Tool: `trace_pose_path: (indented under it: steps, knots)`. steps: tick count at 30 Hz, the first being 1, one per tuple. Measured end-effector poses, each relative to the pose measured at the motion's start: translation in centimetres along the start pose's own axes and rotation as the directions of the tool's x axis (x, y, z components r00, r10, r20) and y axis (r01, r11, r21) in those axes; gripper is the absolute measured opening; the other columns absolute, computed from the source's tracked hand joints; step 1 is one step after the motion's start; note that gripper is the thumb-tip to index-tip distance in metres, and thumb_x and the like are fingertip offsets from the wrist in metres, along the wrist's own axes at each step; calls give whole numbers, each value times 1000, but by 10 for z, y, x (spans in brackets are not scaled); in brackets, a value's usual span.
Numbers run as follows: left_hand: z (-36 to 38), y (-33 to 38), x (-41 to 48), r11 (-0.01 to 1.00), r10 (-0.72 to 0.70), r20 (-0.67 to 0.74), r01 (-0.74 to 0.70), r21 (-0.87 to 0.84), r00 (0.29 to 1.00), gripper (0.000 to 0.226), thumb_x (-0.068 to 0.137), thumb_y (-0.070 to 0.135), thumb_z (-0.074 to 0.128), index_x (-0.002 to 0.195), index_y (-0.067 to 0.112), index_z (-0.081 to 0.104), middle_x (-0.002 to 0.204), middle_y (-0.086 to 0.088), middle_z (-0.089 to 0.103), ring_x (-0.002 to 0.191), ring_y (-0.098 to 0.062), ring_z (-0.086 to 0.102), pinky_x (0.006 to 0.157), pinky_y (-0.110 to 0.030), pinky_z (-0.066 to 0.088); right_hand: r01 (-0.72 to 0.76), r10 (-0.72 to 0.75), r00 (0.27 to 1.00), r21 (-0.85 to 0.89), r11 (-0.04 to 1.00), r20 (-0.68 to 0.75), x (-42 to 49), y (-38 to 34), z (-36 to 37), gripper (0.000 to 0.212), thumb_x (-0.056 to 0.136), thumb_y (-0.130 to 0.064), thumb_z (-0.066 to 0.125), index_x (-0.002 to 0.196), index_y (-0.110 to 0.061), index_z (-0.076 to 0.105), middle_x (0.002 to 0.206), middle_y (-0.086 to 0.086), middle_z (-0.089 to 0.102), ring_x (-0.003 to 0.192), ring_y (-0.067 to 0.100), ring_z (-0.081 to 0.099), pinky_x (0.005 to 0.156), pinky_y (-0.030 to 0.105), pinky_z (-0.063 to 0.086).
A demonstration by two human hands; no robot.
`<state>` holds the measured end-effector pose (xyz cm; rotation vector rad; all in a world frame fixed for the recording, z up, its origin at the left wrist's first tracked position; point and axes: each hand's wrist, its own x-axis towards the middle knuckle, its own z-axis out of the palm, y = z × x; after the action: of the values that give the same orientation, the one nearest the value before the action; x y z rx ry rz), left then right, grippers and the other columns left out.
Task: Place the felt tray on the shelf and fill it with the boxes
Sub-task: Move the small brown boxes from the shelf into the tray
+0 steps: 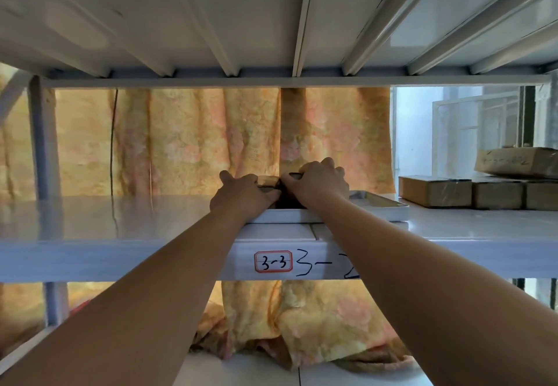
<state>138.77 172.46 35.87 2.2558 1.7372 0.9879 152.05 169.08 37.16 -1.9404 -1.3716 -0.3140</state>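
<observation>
A shallow pale tray point(374, 209) lies on the white shelf point(120, 252), near its front edge at the middle. Both my arms reach up over the tray's left part. My left hand point(244, 195) grips a small tan box point(267, 180) with dark edges. My right hand point(317, 181) is closed on a second small box point(294, 176), pressed against the first. Both boxes sit low over the tray; whether they rest on its floor is hidden by my hands. Most of the tray's inside is out of sight.
Several cardboard boxes point(434, 190) stand on the shelf at the right, one tilted on top point(516, 162). A yellow flowered curtain point(193, 140) hangs behind the rack. The upper shelf point(271, 35) is close overhead. A label "3-3" point(273, 261) marks the shelf's front rail.
</observation>
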Motion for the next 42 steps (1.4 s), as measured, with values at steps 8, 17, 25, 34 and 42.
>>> trace_pose_path:
  steps: [8,17,25,34,42]
  knots:
    - [3,-3,-4,999,37,-37,-37,-7,999,73,80,70,42,134,22,42,137,-13,31,106,-33,57,92,-44,48,-6,-9,982,80,997,187,9,6,7,71,83,-69,35,121,-13,56,138,19,37,110,37,52,87,39,47]
    - [6,-8,-1,996,86,-62,-88,-30,994,53,98,50,23,137,21,44,139,-15,33,116,-35,52,99,-43,42,-14,-30,971,179,984,239,15,12,7,49,76,-56,45,90,-13,64,103,12,66,102,30,58,80,37,45]
    - [6,-7,-3,994,108,-51,-109,-17,993,53,96,52,25,135,21,43,138,-15,33,116,-36,51,100,-44,41,-73,12,976,277,958,217,16,14,6,47,67,-51,53,93,-14,68,95,7,67,91,27,60,87,39,48]
    - [5,0,-8,985,134,-220,-104,141,966,59,96,55,23,126,17,57,131,-16,47,118,-37,44,95,-45,42,-40,-15,977,252,967,213,16,14,7,40,74,-47,51,89,-11,64,91,7,65,92,28,58,85,38,48]
    - [2,18,-17,834,552,-364,-488,257,750,34,95,30,41,119,16,61,122,-4,62,112,-24,51,86,-36,43,41,-11,996,345,938,-88,13,18,-7,46,91,-48,41,121,-19,61,118,4,64,112,27,54,82,34,44]
